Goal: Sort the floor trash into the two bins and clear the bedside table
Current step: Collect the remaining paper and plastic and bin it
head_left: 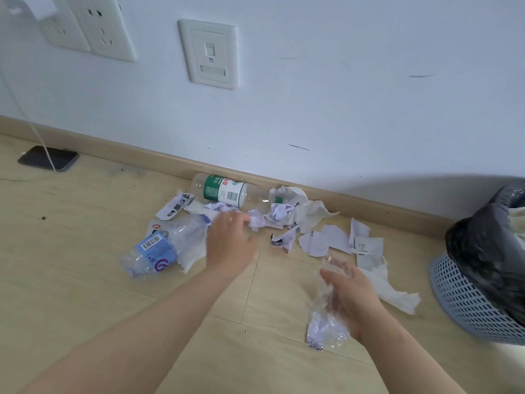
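clear crushed plastic (326, 325) is gripped in the right hand (353, 297), low over the wood floor (85, 280). left hand (231, 243) touches crumpled paper (257, 220); blurred, so whether it grips cannot be told. 2 bottles, green-label (224, 191) and blue-label (153, 251), lie among paper scraps (326, 240) by the wall. blue bin (468, 302) stands right.

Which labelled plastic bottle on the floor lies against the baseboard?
The clear plastic bottle with the green-and-white label, on its side along the baseboard. The crushed clear bottle with the blue label lies farther out on the floor.
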{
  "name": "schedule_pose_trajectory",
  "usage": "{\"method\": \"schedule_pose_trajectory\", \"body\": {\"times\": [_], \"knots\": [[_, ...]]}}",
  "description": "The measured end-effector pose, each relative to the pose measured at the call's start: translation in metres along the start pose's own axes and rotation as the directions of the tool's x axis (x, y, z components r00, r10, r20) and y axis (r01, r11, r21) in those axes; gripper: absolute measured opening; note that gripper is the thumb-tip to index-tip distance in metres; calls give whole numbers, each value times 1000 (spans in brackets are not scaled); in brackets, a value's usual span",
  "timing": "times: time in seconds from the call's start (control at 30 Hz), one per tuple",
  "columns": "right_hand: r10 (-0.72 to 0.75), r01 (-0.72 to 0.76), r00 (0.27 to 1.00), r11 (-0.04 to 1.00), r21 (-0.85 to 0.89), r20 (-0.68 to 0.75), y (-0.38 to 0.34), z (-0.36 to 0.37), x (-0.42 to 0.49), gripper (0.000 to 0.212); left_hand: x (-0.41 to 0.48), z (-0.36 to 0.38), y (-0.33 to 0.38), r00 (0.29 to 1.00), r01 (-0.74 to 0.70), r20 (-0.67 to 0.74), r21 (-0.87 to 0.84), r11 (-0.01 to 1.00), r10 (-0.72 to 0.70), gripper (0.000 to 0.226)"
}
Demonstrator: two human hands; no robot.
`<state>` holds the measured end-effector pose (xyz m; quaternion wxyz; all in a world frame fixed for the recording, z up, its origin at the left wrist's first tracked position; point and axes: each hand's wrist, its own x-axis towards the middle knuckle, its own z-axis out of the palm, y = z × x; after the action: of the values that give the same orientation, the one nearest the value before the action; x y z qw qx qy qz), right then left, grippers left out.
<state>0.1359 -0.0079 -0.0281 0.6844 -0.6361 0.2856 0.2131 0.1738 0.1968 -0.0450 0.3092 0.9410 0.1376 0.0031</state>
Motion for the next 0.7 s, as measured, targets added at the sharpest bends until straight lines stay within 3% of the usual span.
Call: {"method": "schedule_pose_trajectory", "body": {"times": [0.07,0.13,0.2,0.27,0.33,0.47,0.57,0.7], "knots": [[23,-23,999,1000,-1,-44,8,0,3,25,18,3,-29,995,16,90,329,944,-49,45],[55,-56,996,998,-10,-73,13,3,4,22,21,12,-48,936,71,292,395,916,-199,45],[74,-76,995,997,-25,-70,16,6,5,21,10,24,-54,891,141,371,320,937,-261,39],[69,-72,995,996,-47,-66,19,7,7,21,-1,35,-55,907,163,344,249,955,-244,40],[72,-76,995,995,-57,-68,21,8,10,21,-13,43,-52,917,91,358,242,966,-176,45],[65,-68,995,996,-53,-71,21,9,14,21,-27,43,-32,872,-77,490,122,990,7,49],[47,-49,994,998,-26,-95,21,8,20,20,-12,34,-20,910,-96,409,41,995,71,38],[67,-70,992,997,-21,-110,29,6,26,24,30,22,-14,972,-233,60,288,929,225,37]]}}
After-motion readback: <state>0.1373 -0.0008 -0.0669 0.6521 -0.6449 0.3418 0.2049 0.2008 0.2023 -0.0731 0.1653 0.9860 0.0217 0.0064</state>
